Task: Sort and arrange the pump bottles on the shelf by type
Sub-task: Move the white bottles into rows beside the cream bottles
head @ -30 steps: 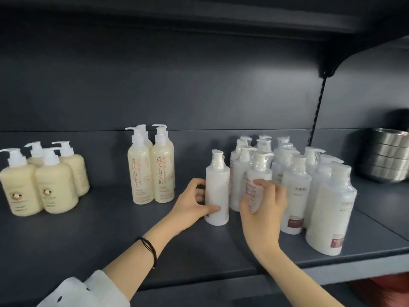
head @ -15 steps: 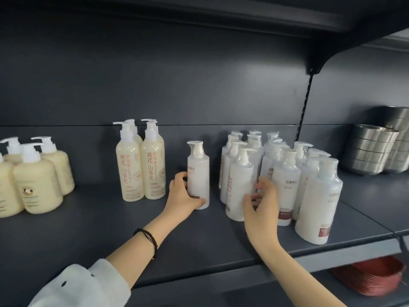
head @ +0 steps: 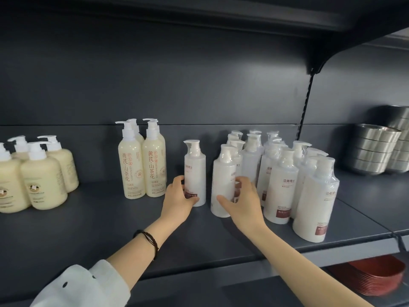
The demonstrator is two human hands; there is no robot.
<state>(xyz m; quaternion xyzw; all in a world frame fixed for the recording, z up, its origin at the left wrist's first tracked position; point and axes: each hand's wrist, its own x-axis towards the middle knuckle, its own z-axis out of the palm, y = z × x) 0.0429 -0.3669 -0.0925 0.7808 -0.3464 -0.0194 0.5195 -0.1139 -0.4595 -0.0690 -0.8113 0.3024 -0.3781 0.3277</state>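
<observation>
Dark grey shelf (head: 110, 229) carried three groups of pump bottles.
- Far left: squat cream bottles (head: 42, 173), clustered.
- Middle: tall cream bottles (head: 142, 162) with red lettering, standing tight together.
- Right: white bottles (head: 281, 185), several in clear wrap, packed close.

Lone white bottle (head: 195, 171) stood upright on the shelf between the tall cream bottles and the white bottles, apart from both. Left hand (head: 177, 198) gripped it low on the body, thumb across the front label and fingers curled round behind.

Right hand (head: 241, 200) grasped the front white bottle (head: 222, 180) at the near-left corner of the white group. The thumb lay on its near face and the fingers wrapped its right side. This bottle was upright and just beside its neighbours.

Black cord bracelet (head: 148, 240) sat on the left wrist, with a white sleeve (head: 84, 284) below it. Stacked steel bowls (head: 374, 149) stood at far right on the adjoining shelf section. Red dishes (head: 376, 278) were stacked on the level below, at right.
</observation>
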